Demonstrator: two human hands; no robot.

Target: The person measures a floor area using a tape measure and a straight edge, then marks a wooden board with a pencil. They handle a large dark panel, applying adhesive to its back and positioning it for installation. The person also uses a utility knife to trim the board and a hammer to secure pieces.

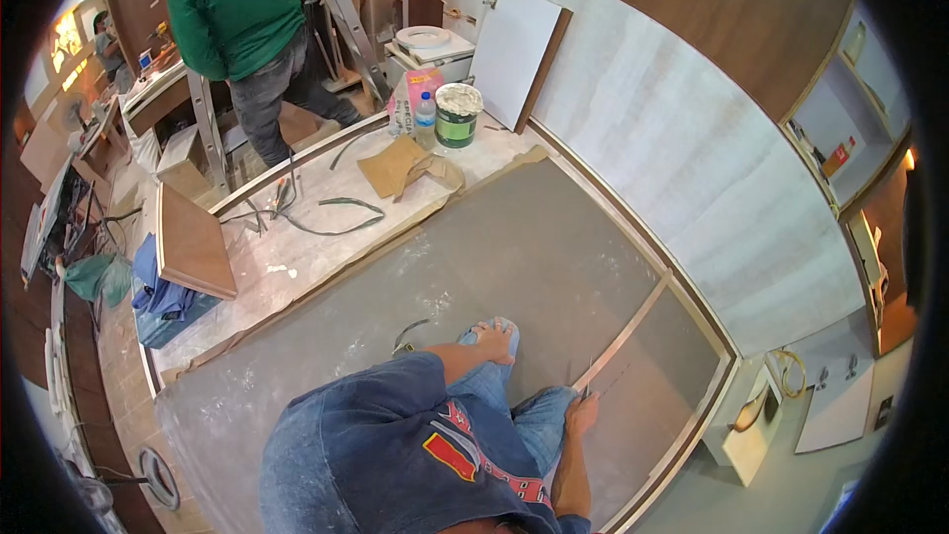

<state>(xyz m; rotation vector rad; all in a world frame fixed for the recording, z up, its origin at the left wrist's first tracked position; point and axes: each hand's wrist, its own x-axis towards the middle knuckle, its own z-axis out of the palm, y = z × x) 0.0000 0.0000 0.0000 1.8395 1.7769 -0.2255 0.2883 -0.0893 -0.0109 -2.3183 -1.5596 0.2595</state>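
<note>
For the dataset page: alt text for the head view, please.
A navy-shirted person hunches over a large grey panel, right hand at the near end of a narrow tan strip, left hand by a jeans-clad leg. Beyond: an open green tub, a plastic bottle and a co-worker in green.

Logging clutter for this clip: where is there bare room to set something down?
On the grey panel, the widest bare patch lies between the left hand, wooden strip and far ledge; a smaller one lies between the right hand, strip and rim. Crowded: the ledge's right end, with tub, bottle and brown paper.
</note>
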